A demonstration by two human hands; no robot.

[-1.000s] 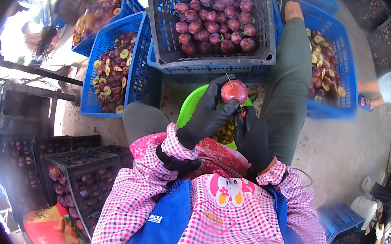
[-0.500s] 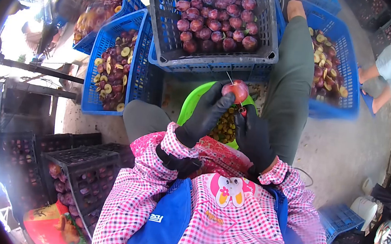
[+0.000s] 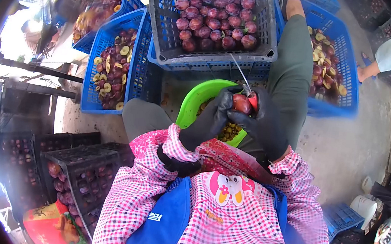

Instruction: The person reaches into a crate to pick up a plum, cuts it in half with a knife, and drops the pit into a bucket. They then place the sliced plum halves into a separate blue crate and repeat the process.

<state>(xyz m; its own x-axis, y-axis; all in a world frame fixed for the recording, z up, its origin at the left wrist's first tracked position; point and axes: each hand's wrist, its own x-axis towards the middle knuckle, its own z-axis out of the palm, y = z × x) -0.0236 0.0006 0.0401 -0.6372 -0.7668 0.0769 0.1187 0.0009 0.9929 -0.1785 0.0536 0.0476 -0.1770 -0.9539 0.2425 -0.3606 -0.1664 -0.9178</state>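
Both my hands wear black gloves and meet above a lime-green bowl, which holds yellowish fruit pieces or pits. Between them is a reddish plum, gripped from its left side by my left hand. My right hand is closed around the red handle of a thin-bladed knife. Its long metal blade points up and left, toward the crate. The right thumb lies under the plum. Whether the plum's skin is cut cannot be seen.
Ahead stands a black crate of whole plums on a blue one. Blue crates of cut plums flank me, one at left and one at right. Black crates of plums stand at lower left. Another person's leg shows at right.
The plum has moved down and slightly right. The knife, earlier lined up behind the plum, now shows on its upper right side with its red handle raised. My right hand has turned upward around it.
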